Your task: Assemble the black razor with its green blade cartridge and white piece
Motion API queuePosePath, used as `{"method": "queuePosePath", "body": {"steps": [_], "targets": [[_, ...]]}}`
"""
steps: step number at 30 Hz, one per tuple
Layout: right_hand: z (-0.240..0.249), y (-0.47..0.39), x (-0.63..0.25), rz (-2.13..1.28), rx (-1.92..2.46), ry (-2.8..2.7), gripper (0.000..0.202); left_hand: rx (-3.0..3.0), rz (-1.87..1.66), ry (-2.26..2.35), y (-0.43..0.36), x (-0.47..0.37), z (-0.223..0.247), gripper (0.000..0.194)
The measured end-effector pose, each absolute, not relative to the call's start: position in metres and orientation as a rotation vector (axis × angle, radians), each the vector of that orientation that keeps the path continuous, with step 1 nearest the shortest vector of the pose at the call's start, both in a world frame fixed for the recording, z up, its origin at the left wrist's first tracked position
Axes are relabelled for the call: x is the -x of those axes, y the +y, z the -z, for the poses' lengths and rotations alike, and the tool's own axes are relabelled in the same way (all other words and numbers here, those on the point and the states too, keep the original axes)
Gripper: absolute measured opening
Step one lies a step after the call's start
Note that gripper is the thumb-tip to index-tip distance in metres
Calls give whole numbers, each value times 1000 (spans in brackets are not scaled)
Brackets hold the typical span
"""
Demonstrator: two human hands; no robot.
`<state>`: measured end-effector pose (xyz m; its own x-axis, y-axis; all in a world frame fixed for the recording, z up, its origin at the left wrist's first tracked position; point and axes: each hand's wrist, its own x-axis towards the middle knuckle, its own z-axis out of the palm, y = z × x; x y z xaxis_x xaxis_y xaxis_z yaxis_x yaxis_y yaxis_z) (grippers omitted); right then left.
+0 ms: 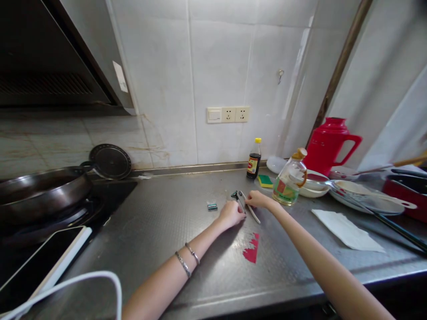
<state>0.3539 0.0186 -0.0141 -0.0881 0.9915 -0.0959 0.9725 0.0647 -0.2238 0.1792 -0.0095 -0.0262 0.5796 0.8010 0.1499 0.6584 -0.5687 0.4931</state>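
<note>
Low over the steel counter, my left hand [231, 214] is closed around the handle of a razor [235, 195], its dark head pointing away from me. Just to the right, my right hand [257, 199] has its fingertips pinched on a slim, pale toothbrush [255, 215] with a darker far end. The toothbrush slants beside the razor, close to the counter. Left of my hands lies a small razor cartridge [212, 207]. A torn red piece [251, 249] with a ragged edge lies flat nearer to me.
Behind my hands stand a soy sauce bottle [254, 160], a green-yellow sponge [265, 181] and a clear oil bottle [287, 182]. Rightward are a red thermos [328, 144], stacked dishes [370, 203] and a white napkin [347, 230]. A pan [43, 191] and a white-cabled device [43, 262] are leftward.
</note>
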Motion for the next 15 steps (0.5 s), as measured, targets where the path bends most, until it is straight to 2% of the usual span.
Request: {"method": "queuePosePath", "body": {"steps": [8, 11, 15], "targets": [[8, 9, -357, -323, 2029, -2240, 43, -2440, -759, 1273, 15, -128, 8, 22], [1, 7, -361, -268, 2035, -2215, 43, -2536, -781, 1188, 31, -98, 5, 33], [-10, 6, -362, -203, 2010, -2180, 40, -2600, -544, 1238, 44, -61, 6, 58]]}}
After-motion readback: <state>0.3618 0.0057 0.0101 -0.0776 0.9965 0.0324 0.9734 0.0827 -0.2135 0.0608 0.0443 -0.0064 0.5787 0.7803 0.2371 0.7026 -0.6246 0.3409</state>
